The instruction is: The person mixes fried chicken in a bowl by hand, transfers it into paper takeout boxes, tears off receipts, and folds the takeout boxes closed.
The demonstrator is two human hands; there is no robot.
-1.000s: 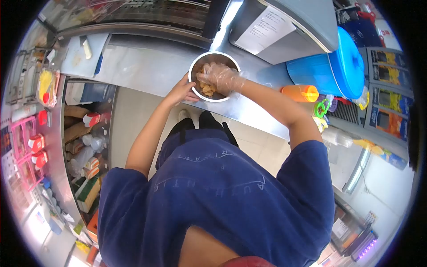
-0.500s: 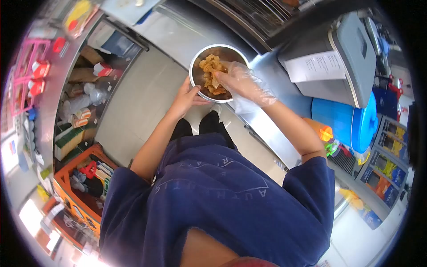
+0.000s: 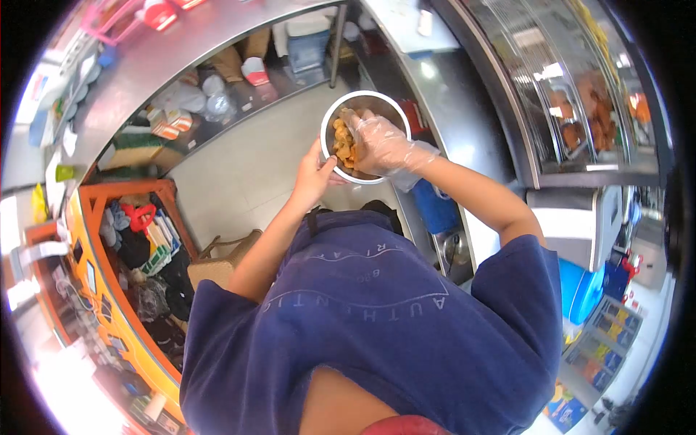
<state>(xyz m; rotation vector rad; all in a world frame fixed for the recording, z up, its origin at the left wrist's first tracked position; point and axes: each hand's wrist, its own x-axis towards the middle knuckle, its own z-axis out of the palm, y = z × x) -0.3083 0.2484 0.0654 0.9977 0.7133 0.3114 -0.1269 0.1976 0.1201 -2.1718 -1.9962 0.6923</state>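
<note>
A round metal bowl [image 3: 330,123] with a bright rim is held up in front of my body, above the floor. Golden-brown fried pieces [image 3: 344,143] lie inside it, heaped toward its left side. My left hand [image 3: 316,174] grips the bowl at its lower left, thumb over the rim and fingers underneath. My right hand [image 3: 380,141], in a clear plastic glove [image 3: 395,152], reaches into the bowl with its fingers curled against the fried pieces. Its fingertips are partly hidden among them.
A steel counter [image 3: 464,94] runs along the right, beside a glass display case [image 3: 573,80]. Shelves under a steel table [image 3: 152,65] hold cups and boxes. An orange cabinet [image 3: 94,217] stands at left, near a woven chair [image 3: 221,257]. A blue container [image 3: 580,290] is at right.
My body has turned left, away from the counter, and the bowl has come along. My gloved right hand now sits deeper over the fried pieces; my left hand keeps its hold.
</note>
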